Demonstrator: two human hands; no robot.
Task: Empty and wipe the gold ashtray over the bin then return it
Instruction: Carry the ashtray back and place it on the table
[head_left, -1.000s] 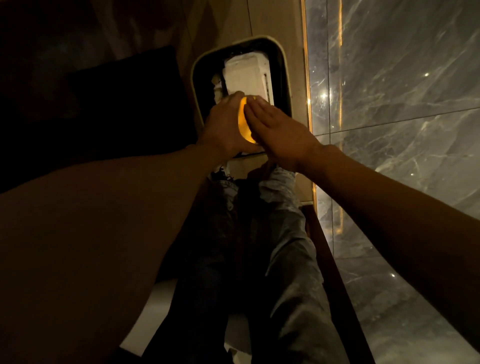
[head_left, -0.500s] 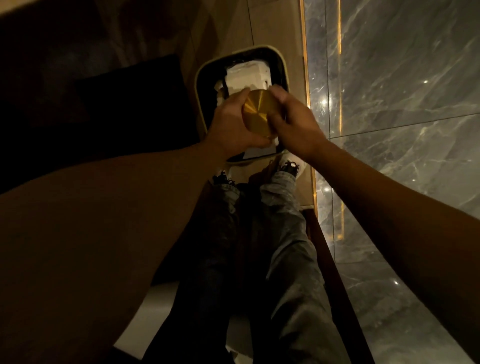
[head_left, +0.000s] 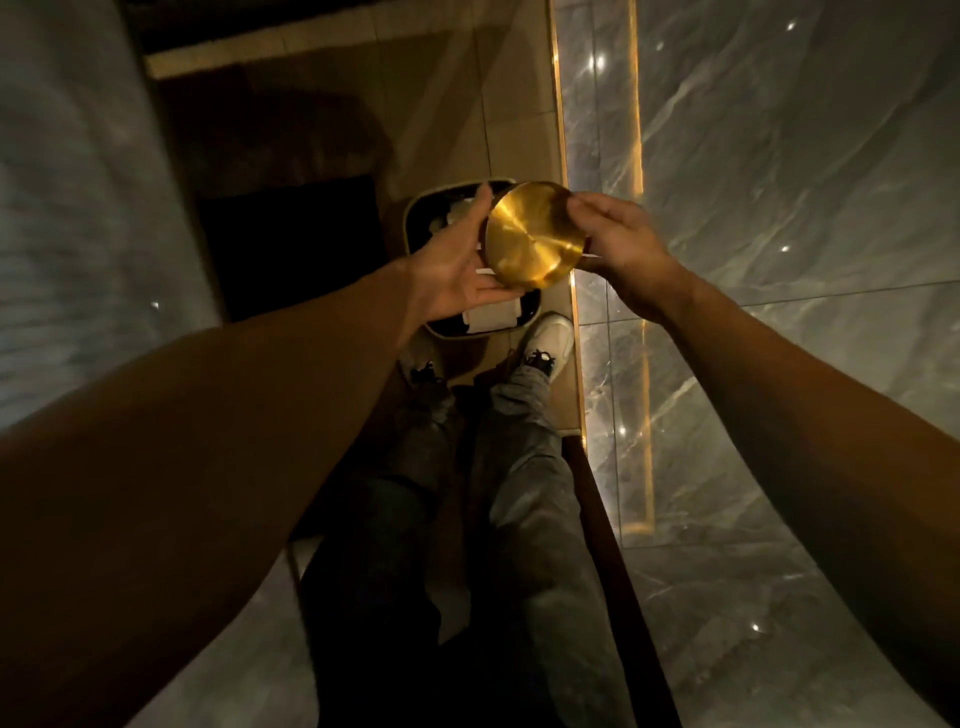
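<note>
The round gold ashtray is tilted on edge, its flat shiny underside facing me, held above the bin. My left hand cups its left and lower rim with the palm up. My right hand grips its right rim, and a thin white edge shows under that hand. The bin stands on the floor below, cream-rimmed and dark inside, with white paper waste in it. My hands and the ashtray cover most of the bin's opening.
A grey marble wall with a lit gold strip runs along the right. A dark block stands left of the bin. My legs and white shoes are just in front of the bin on the beige tiled floor.
The ashtray has come up and away from the bin mouth and turned its underside towards me. My right hand went from lying flat on it to gripping its right rim.
</note>
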